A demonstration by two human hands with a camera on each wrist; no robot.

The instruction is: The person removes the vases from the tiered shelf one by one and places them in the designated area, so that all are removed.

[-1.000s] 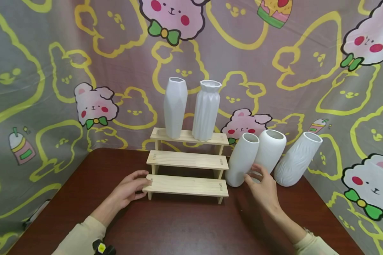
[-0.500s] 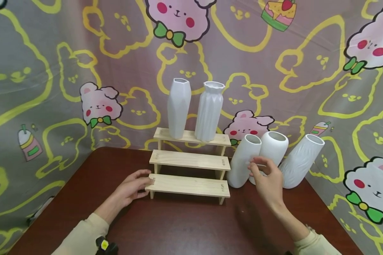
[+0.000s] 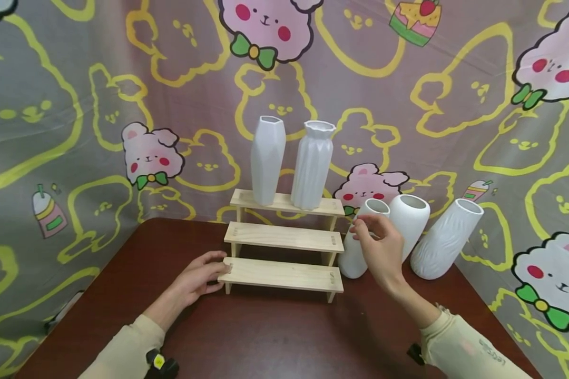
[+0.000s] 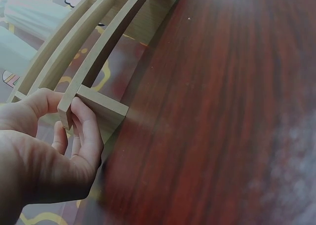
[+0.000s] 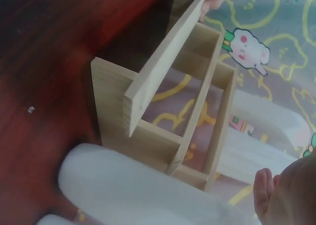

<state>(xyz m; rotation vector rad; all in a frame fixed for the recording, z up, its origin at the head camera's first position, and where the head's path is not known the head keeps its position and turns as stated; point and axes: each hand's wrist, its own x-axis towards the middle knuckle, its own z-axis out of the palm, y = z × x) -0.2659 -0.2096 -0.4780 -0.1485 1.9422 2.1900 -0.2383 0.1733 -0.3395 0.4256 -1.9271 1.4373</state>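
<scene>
My left hand [image 3: 198, 280] grips the left end of the lowest board of a three-step wooden shelf [image 3: 284, 273]. In the left wrist view, the thumb and fingers of that hand [image 4: 59, 161] lie on both sides of the board end. My right hand [image 3: 384, 247], fingers loosely bent, hovers in front of a smooth white vase [image 3: 353, 260] beside the shelf's right end, partly hiding it. Nothing shows between its fingers [image 5: 261, 190]; whether they touch the vase I cannot tell. A faceted white vase [image 3: 267, 163] and a pleated white vase [image 3: 313, 168] stand upright on the top board.
Behind the right hand are a rounder white vase [image 3: 411, 223] and a leaning, wavy-textured white vase [image 3: 445, 242]. All stand on a dark red-brown table [image 3: 265, 337]. A patterned cloth [image 3: 208, 89] hangs close behind and on both sides.
My right hand has risen from low between the smooth and rounder vases and moved left, in front of the smooth vase's upper part. The left hand stays on the shelf. The view has shifted slightly.
</scene>
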